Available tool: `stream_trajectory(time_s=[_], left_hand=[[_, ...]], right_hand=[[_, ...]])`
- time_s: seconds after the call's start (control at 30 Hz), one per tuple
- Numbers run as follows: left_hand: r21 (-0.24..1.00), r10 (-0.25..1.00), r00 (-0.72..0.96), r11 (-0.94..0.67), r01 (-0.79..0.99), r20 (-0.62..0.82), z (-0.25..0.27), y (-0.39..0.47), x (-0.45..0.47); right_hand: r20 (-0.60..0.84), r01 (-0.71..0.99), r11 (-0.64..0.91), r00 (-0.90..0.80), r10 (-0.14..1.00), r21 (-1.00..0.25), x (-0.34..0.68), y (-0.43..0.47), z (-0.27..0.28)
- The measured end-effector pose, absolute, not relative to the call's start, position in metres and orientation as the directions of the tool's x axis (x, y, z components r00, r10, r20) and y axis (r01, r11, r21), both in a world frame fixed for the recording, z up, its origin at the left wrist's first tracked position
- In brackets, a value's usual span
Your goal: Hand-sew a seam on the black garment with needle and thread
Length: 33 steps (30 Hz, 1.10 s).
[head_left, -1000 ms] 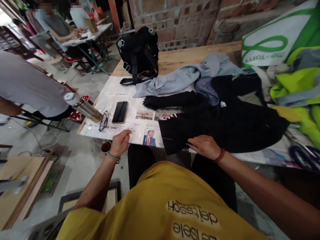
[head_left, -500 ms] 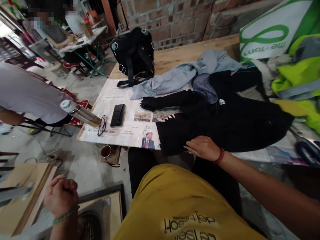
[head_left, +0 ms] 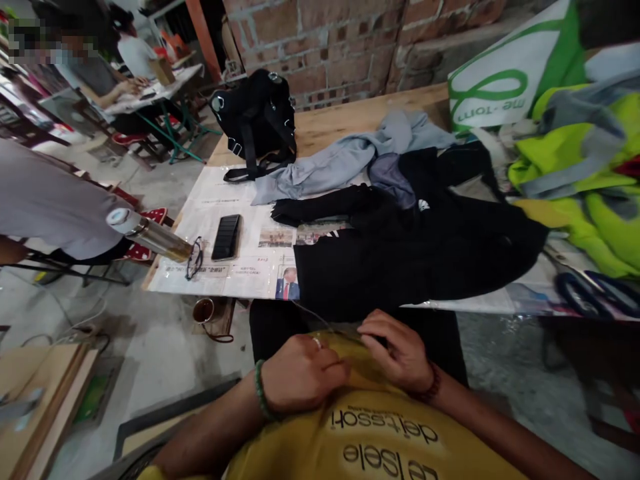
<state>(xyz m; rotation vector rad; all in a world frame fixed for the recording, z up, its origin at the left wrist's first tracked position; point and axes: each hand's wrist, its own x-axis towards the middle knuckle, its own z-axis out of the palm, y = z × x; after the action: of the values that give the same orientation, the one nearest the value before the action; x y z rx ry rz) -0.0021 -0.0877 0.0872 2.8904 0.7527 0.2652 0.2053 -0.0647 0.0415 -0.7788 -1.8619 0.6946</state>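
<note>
A black garment lies spread on the newspaper-covered table, its near edge hanging slightly over the front. My left hand, with a green bead bracelet and a ring, is closed in front of the yellow shirt; what its fingers pinch is too small to name. A thin pale thread-like line runs between the garment's edge and the area above that hand. My right hand, with a red bracelet, is curled just below the garment's edge. A small dark patch shows between its thumb and fingers, and I cannot make out what it is.
A grey cloth, black backpack, phone, glasses and tilted bottle are on the table. Scissors, yellow-green clothing and a white-green bag are at right. A person sits at left.
My left hand has come from far left to the front of the shirt. My right hand has drawn back from the garment's edge towards my body. The view has shifted slightly.
</note>
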Motion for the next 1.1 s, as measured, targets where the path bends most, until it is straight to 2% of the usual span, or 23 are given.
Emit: stream_trajectory(time_s=[0.1, 0.17, 0.3, 0.4, 0.53, 0.6, 0.7, 0.77, 0.93, 1.1], left_hand=[[0.189, 0.373, 0.918, -0.919, 0.346, 0.133, 0.086, -0.075, 0.019], [0.198, 0.333, 0.934, -0.931, 0.305, 0.128, 0.081, -0.069, 0.031], [0.207, 0.305, 0.937, -0.941, 0.269, 0.168, 0.067, -0.064, 0.046], [0.209, 0.361, 0.899, -0.926, 0.314, 0.25, 0.058, -0.065, 0.046], [0.233, 0.505, 0.796, -0.862, 0.45, 0.334, 0.044, -0.068, 0.036], [0.234, 0.541, 0.767, -0.841, 0.489, 0.344, 0.039, -0.07, 0.031], [0.218, 0.569, 0.753, -0.822, 0.526, 0.331, 0.038, -0.072, 0.026], [0.231, 0.602, 0.738, -0.799, 0.556, 0.304, 0.041, -0.074, 0.024], [0.283, 0.696, 0.67, -0.718, 0.636, 0.26, 0.042, -0.075, 0.017], [0.28, 0.748, 0.61, -0.663, 0.694, 0.26, 0.036, -0.075, 0.006]], right_hand=[[0.488, 0.24, 0.533, -0.225, 0.844, -0.811, 0.215, -0.071, 0.049], [0.42, 0.249, 0.461, -0.202, 0.885, -0.852, 0.219, -0.072, 0.05], [0.089, 0.207, 0.14, -0.237, 0.967, -0.968, 0.215, -0.071, 0.04], [-0.14, 0.075, -0.123, -0.293, 0.946, -0.99, 0.211, -0.073, 0.031], [-0.324, 0.006, -0.377, -0.525, 0.787, -0.926, 0.205, -0.074, 0.026], [-0.335, 0.062, -0.37, -0.585, 0.739, -0.927, 0.202, -0.072, 0.026], [-0.216, 0.14, -0.165, -0.545, 0.81, -0.976, 0.197, -0.065, 0.027], [-0.155, 0.151, -0.089, -0.508, 0.847, -0.984, 0.195, -0.063, 0.026], [-0.26, 0.072, -0.258, -0.481, 0.837, -0.963, 0.196, -0.068, 0.017], [-0.227, 0.168, -0.17, -0.43, 0.874, -0.971, 0.199, -0.071, 0.007]])
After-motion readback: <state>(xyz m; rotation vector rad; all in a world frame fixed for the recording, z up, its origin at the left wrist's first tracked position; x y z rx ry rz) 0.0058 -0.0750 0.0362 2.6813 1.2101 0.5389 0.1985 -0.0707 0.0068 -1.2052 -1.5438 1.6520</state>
